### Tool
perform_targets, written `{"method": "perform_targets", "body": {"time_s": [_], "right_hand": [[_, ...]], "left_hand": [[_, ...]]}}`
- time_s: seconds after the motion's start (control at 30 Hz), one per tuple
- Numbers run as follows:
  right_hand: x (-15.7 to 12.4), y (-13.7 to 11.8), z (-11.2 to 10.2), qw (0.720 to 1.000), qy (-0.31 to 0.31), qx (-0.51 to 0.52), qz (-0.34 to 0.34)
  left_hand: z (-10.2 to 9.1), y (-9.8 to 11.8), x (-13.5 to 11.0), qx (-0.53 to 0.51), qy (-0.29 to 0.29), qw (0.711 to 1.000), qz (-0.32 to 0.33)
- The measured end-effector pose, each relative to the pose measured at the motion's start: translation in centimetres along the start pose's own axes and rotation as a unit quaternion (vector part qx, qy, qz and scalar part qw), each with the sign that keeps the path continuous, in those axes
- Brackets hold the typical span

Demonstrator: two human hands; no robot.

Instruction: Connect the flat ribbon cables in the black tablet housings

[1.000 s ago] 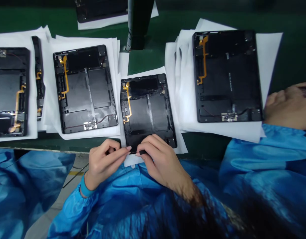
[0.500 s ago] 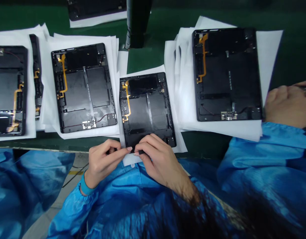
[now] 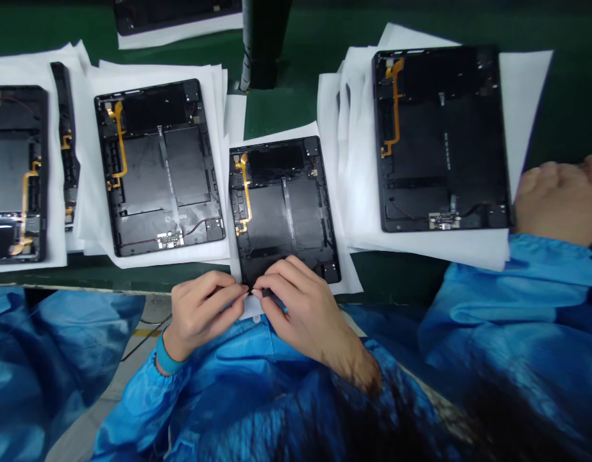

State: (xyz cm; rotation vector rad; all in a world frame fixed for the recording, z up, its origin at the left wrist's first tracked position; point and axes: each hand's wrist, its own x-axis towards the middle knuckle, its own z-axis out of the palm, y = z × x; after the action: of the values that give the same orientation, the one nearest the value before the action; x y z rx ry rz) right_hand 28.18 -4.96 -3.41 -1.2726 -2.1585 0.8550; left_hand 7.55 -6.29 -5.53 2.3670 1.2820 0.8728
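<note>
An opened black tablet housing (image 3: pixel 271 212) lies before me on a white sheet, with an orange flex cable (image 3: pixel 246 192) along its left side and a pale ribbon strip down the middle. My left hand (image 3: pixel 206 311) is closed in a pinch at the housing's lower edge; what its fingertips hold is too small to make out. Close beside it, my right hand (image 3: pixel 300 311) pinches a small black piece (image 3: pixel 266 292) between thumb and fingers. The fingertips of both hands nearly meet, and my right hand covers part of the housing's lower end.
Similar housings on white sheets lie to the left (image 3: pixel 161 167), far left (image 3: pixel 16 173) and right (image 3: pixel 442 141). A dark post (image 3: pixel 267 45) rises from the green bench (image 3: pixel 271 109) ahead. At the right, a co-worker's hand (image 3: pixel 560 202) is beside the right housing.
My left fingers have drawn back and curled into a tighter pinch at the housing's lower edge. My right hand has shifted slightly left, its fingertips closer to the left ones.
</note>
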Motion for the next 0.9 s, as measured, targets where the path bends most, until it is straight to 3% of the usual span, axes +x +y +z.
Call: {"method": "perform_targets", "body": {"time_s": [0.47, 0.77, 0.9], "right_hand": [[0.5, -0.1, 0.8, 0.996, -0.027, -0.080, -0.034], [1.5, -0.6, 0.6, 0.990, -0.088, -0.106, 0.011], [2.1, -0.9, 0.2, 0.984, -0.121, -0.127, 0.022]], "left_hand": [[0.6, -0.1, 0.1, -0.026, 0.027, 0.999, -0.010], [-0.2, 0.2, 0.5, -0.083, 0.029, 0.992, -0.093], [-0.6, 0.3, 0.9, -0.108, 0.000, 0.985, -0.134]]}}
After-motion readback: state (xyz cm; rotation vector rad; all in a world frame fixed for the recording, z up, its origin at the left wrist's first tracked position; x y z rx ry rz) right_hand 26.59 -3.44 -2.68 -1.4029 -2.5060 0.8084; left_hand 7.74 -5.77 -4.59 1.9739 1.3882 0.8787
